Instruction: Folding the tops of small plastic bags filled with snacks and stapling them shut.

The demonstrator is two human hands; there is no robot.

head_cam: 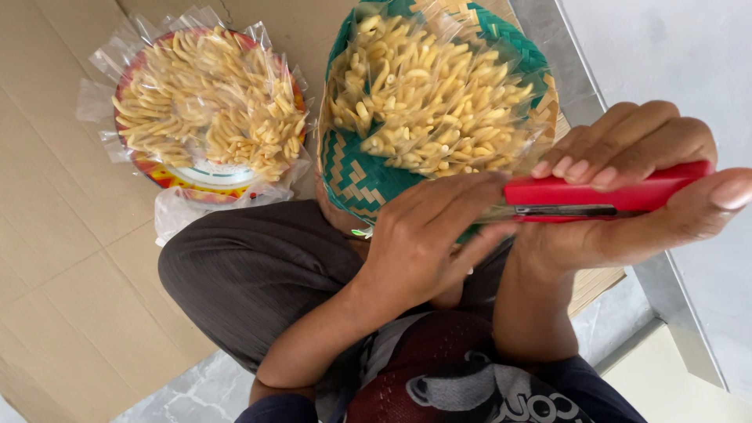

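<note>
Up close, the right hand (627, 196) grips a red plastic stapler (607, 197), thumb on one side, 4 fingers curled over the other. The left hand (427, 235) pinches the clear wrap at the edge of a green-and-tan woven tray of pale yellow snack sticks (431, 94), just beside the stapler's mouth. A 2nd wrapped round tray of similar sticks (207, 106) lies nearby on flattened brown cardboard (55, 235).

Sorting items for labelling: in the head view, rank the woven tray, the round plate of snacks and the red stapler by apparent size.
1. Woven tray
2. Round plate, only slightly smaller and farther off, so these two are unsure
3. Red stapler, clearly smallest, though nearest
</note>
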